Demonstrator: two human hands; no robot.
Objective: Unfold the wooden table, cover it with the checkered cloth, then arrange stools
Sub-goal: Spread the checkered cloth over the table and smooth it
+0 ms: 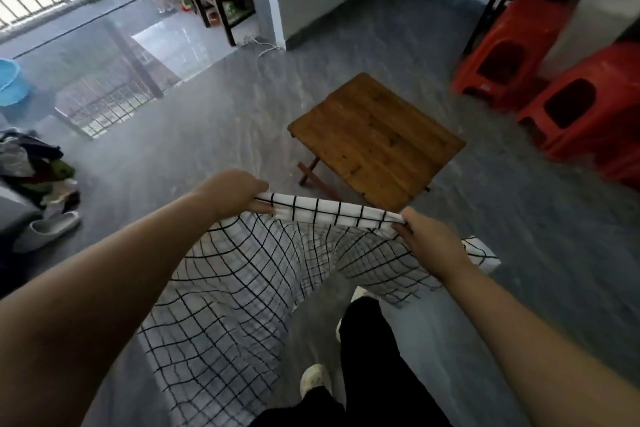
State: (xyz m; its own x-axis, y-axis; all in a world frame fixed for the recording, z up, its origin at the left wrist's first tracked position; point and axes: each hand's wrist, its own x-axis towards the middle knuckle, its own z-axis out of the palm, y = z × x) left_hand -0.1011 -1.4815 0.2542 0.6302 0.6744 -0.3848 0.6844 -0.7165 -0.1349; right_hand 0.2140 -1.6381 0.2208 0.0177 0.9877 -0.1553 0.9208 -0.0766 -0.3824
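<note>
Checkered cloth (263,274), top edge pinched taut between left hand (239,194) and right hand (429,243); unfolded wooden table (377,139) stands ahead, apparently nearer the right hand.

You stand on a grey streaked floor (214,135), where the unfolded wooden table (375,140) rests, its top bare. Two red plastic stools (512,52) sit on the floor to its right. At the left lie a pale slipper (48,229), a clothes heap (34,166) and a blue basin (12,81).
</note>
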